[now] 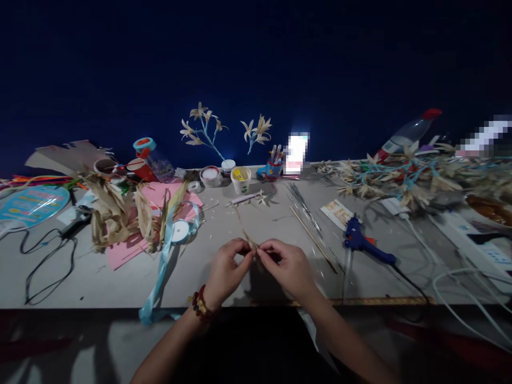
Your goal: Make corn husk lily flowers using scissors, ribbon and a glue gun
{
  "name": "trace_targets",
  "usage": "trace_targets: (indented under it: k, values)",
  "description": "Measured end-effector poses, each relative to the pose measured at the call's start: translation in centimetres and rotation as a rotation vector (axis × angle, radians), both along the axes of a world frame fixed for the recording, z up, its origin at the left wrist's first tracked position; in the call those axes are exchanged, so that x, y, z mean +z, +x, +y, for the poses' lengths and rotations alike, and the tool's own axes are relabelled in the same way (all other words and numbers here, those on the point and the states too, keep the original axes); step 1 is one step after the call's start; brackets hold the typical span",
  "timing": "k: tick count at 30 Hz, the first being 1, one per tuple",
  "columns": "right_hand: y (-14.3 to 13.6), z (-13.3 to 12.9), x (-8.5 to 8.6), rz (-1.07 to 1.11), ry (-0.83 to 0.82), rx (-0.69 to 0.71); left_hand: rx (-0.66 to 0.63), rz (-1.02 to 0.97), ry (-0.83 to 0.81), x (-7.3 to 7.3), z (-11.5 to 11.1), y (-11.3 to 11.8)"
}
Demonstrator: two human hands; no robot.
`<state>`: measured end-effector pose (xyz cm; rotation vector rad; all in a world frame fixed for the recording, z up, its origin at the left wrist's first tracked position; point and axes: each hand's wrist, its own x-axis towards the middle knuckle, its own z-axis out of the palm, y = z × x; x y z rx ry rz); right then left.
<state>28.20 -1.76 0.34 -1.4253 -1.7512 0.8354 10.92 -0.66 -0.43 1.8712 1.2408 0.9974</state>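
My left hand (229, 269), with a beaded bracelet (200, 304) at its wrist, is closed in a pinch. Its fingertips meet those of my right hand (291, 266), also pinched, over the middle front of the table. Between them they grip a thin tan strip (245, 230) that looks like dried husk; it stretches up and away from the fingers. The end at the fingertips is too small to make out. Beyond it lie a pale pen-like stick (246, 198) and a small husk flower (263, 199).
On the left are dried corn husks (106, 218), pink paper (124, 252) and a blue ribbon roll (180, 231). Wires (306, 205), sticks (314, 240) and a blue glue gun (366, 242) lie right. Behind stand a paper cup (241, 184) and husk flower stems (206, 130). Cables trail at right.
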Motion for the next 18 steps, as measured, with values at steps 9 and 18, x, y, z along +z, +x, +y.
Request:
trace_targets:
  k: [9, 18]
  values:
    - [-0.27, 0.43, 0.34, -0.311, 0.074, 0.028, 0.007, 0.118, 0.076, -0.31, -0.02, 0.14]
    - [-0.87, 0.93, 0.07, -0.204, 0.049, 0.035, 0.010, 0.152, 0.088, 0.14, -0.15, -0.20]
